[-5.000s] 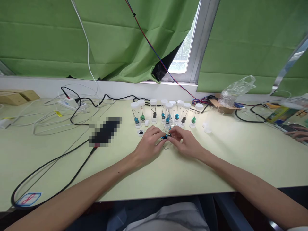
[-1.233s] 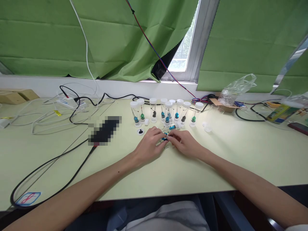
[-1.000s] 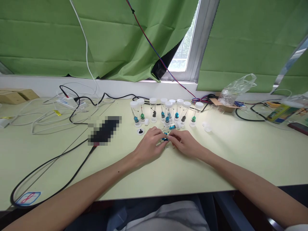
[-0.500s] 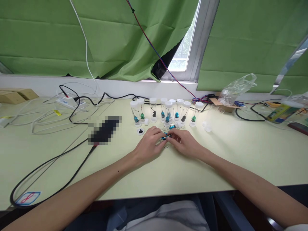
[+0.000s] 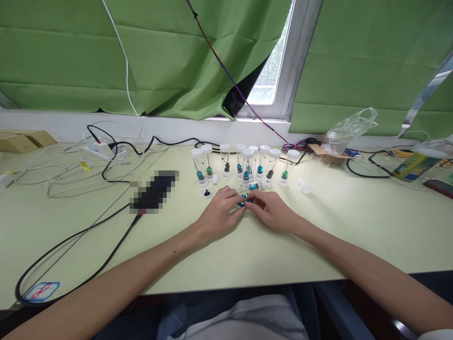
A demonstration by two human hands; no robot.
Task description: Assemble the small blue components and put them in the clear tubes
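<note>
My left hand (image 5: 222,208) and my right hand (image 5: 272,210) meet over the middle of the table. Between their fingertips they pinch a small blue metal part (image 5: 242,203), partly hidden by the fingers. Just beyond the hands lies a blue-handled screwdriver (image 5: 253,187). A short bent metal piece (image 5: 244,216) rests on the table below the fingers. Behind stand several clear tubes with white caps, such as one with a green part inside (image 5: 285,174) and one with a black part (image 5: 226,166). A white cap holding a black piece (image 5: 206,193) sits left of my hands.
A blurred-out dark device (image 5: 154,192) with a black cable lies to the left. White cables and a power strip (image 5: 102,150) are at the back left. White caps (image 5: 304,188), empty clear tubes (image 5: 314,163) and a cardboard box (image 5: 331,156) with a plastic bag stand right.
Both hands stay in place around the blue part. The fingers have shifted only very slightly; nothing else has visibly moved.
</note>
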